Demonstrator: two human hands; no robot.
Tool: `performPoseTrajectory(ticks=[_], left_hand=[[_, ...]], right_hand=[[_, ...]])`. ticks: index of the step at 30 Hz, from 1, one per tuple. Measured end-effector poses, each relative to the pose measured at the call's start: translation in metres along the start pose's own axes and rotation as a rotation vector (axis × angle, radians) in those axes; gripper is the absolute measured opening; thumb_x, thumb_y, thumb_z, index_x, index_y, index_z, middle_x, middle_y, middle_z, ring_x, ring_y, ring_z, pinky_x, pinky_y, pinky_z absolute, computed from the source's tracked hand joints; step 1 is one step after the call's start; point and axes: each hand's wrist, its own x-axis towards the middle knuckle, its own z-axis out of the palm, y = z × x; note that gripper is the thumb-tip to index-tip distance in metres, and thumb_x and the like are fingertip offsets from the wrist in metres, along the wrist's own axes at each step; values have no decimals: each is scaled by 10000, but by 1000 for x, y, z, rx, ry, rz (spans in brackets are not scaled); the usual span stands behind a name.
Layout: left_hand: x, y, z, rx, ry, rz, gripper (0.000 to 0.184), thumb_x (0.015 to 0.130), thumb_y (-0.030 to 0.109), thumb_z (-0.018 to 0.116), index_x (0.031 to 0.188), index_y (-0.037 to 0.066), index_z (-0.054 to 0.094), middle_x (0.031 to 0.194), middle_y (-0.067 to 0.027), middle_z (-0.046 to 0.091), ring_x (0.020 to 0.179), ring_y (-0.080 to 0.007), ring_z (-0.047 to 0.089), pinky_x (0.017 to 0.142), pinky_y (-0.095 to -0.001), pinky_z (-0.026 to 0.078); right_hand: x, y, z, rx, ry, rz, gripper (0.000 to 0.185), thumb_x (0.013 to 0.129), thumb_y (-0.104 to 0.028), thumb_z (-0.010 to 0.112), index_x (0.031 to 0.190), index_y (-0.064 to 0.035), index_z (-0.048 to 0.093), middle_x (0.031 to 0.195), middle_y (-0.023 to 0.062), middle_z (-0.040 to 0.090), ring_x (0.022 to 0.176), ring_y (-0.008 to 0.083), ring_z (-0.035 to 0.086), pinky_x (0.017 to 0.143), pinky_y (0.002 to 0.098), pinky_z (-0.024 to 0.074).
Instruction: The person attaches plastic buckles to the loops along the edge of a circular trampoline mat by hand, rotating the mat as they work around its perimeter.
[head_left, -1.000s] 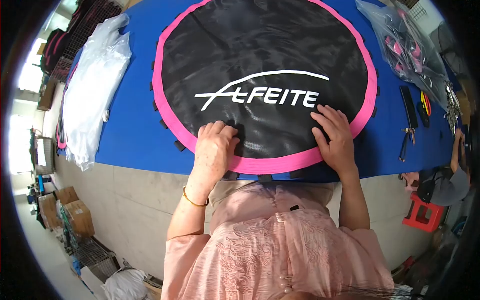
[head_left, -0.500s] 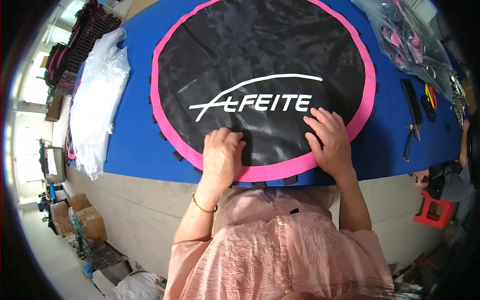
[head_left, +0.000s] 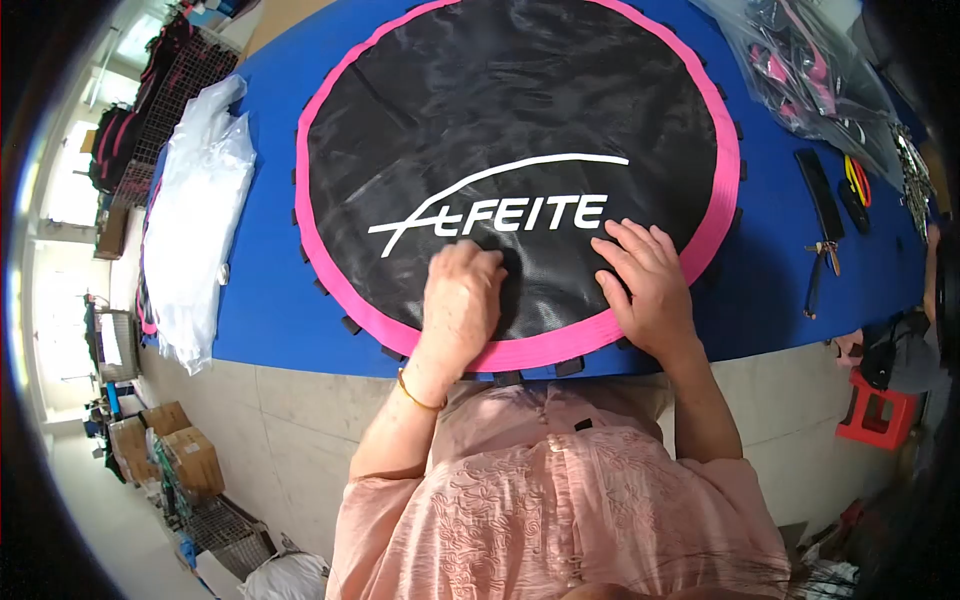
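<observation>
Round mat, centre to upper centre of the frame, lying flat; near rim just beside the table's front edge, bands of blue table at both sides. Left hand: on the mat's near part, fingers curled; whether it grips fabric, cannot tell. Right hand: fingers spread and loose on the mat, below the lettering's end. Mat: black, sheeny fabric; pink border; white lettering; short black tabs around the rim. Table, left: crumpled translucent plastic. Upper right: clear bag with pink-and-black contents. Floor: pale; red stool, lower right; cardboard boxes, lower left.
</observation>
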Motion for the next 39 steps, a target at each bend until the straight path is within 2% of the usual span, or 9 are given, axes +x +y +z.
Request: performPoseTrajectory(ticks=[6,9,15,23,25,28,29,33,39], left_hand=[[-8,52,18,-114,-39,108,203,868,104,741,1049,14,738,929,-121,620,915,-316,614,849,-435,495],[-9,51,17,-71,-37,127,211,859,104,749,1049,14,735,935,-120,623,920,-315,616,854,-433,496],[-16,30,1,-44,-40,-59,212,847,77,769,1053,34,744,971,-131,649,939,-345,624,868,-447,502],[-13,60,16,-127,-91,87,248,859,99,763,1089,12,733,958,-133,623,934,-334,610,884,-442,488],[-16,59,12,-158,-110,37,312,820,15,703,1124,76,724,1010,-143,653,965,-377,621,900,-483,494],[-22,50,5,-52,-46,-27,242,828,13,722,1060,73,747,977,-137,645,956,-374,624,888,-467,503],[-22,42,3,-10,-17,-9,247,840,88,780,1078,32,744,956,-120,640,928,-324,619,878,-443,493],[-17,31,4,7,-4,-63,238,844,76,772,1074,23,743,968,-126,642,934,-335,618,881,-439,491],[3,57,26,-22,-8,68,227,869,110,728,1079,25,736,937,-129,611,930,-325,606,880,-434,483]], right_hand=[[-1,4,-5,-3,2,7,360,946,-148,718,1295,-58,713,1412,146,659,1368,348,578,1200,525,385],[-1,5,-6,7,-2,10,356,946,-152,720,1289,-56,713,1410,144,660,1368,347,577,1201,525,384],[-1,5,-8,-4,-2,3,357,950,-159,717,1294,-59,711,1412,138,660,1369,343,577,1202,526,381],[-1,6,-5,-16,2,-1,355,959,-163,708,1301,-64,712,1415,133,662,1371,338,580,1204,521,381],[-1,6,-6,-18,5,4,356,960,-161,707,1303,-65,712,1416,133,662,1372,338,580,1205,520,381],[-1,5,-7,-16,-1,12,358,958,-160,707,1303,-65,711,1418,133,661,1376,337,576,1208,516,378],[-1,6,-7,-16,-6,11,358,957,-160,707,1303,-65,711,1419,133,660,1378,336,574,1209,514,378],[-1,7,-7,-26,-14,-1,362,953,-159,708,1303,-64,711,1422,133,658,1382,336,569,1209,510,378],[0,6,-6,-26,-7,1,362,950,-158,709,1299,-61,711,1424,136,657,1380,339,570,1207,512,378]])
